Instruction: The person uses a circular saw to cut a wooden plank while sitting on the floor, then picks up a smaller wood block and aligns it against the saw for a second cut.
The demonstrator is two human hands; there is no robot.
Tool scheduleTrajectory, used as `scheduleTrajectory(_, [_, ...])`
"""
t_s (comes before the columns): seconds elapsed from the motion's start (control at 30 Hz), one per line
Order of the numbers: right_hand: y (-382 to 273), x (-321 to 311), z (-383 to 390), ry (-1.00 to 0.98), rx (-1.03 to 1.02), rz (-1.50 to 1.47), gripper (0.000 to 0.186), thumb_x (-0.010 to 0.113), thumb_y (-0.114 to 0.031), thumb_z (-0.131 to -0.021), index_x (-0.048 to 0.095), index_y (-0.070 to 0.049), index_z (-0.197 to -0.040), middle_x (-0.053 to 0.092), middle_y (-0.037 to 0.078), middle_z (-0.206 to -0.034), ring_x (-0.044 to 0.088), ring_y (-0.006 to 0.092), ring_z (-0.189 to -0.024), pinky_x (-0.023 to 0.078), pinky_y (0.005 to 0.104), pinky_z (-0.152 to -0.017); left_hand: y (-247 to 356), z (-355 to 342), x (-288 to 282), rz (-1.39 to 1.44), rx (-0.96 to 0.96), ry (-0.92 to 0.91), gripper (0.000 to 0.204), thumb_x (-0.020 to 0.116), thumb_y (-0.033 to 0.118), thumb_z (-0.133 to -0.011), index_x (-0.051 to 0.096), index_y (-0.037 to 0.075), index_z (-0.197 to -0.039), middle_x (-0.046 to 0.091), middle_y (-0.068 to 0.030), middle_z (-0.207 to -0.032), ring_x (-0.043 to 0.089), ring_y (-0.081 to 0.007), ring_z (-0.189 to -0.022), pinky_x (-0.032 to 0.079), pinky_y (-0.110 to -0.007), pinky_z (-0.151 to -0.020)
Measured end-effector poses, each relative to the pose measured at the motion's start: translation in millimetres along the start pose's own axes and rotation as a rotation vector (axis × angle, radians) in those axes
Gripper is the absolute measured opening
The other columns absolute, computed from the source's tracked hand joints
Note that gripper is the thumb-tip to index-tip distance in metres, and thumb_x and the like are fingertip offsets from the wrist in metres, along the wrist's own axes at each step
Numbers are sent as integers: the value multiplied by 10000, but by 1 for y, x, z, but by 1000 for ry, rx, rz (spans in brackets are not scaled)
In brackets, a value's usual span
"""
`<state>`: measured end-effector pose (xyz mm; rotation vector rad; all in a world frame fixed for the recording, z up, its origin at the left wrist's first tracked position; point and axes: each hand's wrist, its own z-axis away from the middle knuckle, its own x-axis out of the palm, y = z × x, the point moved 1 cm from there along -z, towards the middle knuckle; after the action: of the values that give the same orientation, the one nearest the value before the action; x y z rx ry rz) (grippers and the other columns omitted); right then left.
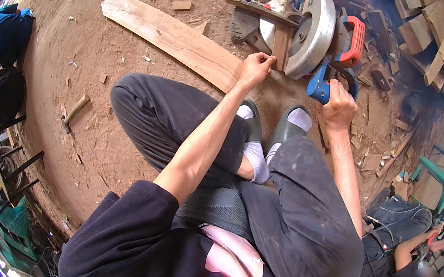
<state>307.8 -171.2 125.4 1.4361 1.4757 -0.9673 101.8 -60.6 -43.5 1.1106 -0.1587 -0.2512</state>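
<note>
Two bare hands busy at a power saw (311, 35), head view, me standing by. Right hand (340, 103) wrapped round the saw's blue handle (318, 88), fingers curled tight. Left hand (256, 70) has fingertips bunched at the near end of a short wood piece (281, 48); can't tell whether pinching or just pressing. That piece sits just left of the saw's silver guard (319, 31). Long plank (173, 37) flat on dirt, left of the saw. Hammer (75, 112) farther left, on the ground. Wood scraps (420, 36) heaped upper right; another person (394, 256) sits lower right.
</note>
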Motion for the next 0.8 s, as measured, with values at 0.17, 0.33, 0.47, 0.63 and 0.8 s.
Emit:
scheduleTrajectory(0.17, [5,1,3,-10,-14,31,115,585,-112,-862,606,-86,-973,665,77,-834,706,285,-749,558,410,-658,12,8,5,-41,-29,-10,301,710,302,-999,744,3,-1013,676,0,-691,586,-57,-620,452,-247,-580])
scheduleTrajectory(0.33, [0,3,1,-10,-19,26,116,580,-118,-864,606,-90,-974,658,73,-826,706,277,-746,559,406,-657,0,0,-3,-13,0,14,310,739,314,-953,767,6,-969,720,-38,-697,661,-85,-626,517,-281,-600])
scheduleTrajectory(0.47, [1,4,2,6,-23,32,114,580,-121,-863,605,-91,-970,659,72,-824,706,274,-743,559,405,-653,1,1,-1,-13,-10,5,310,736,312,-966,760,5,-998,702,-18,-699,627,-68,-626,489,-263,-594])
scheduleTrajectory(0.63, [3,5,3,11,-19,35,117,578,-123,-864,604,-90,-973,665,72,-818,708,271,-740,557,405,-643,5,3,1,-16,-18,-17,306,718,308,-995,747,7,-1045,669,18,-697,565,-38,-625,439,-239,-584])
scheduleTrajectory(0.8, [2,6,4,22,-25,25,131,580,-126,-860,609,-88,-983,670,72,-826,708,270,-741,556,404,-641,4,3,-1,-39,12,2,291,737,295,-968,762,7,-1001,695,-10,-696,616,-60,-629,482,-261,-593])
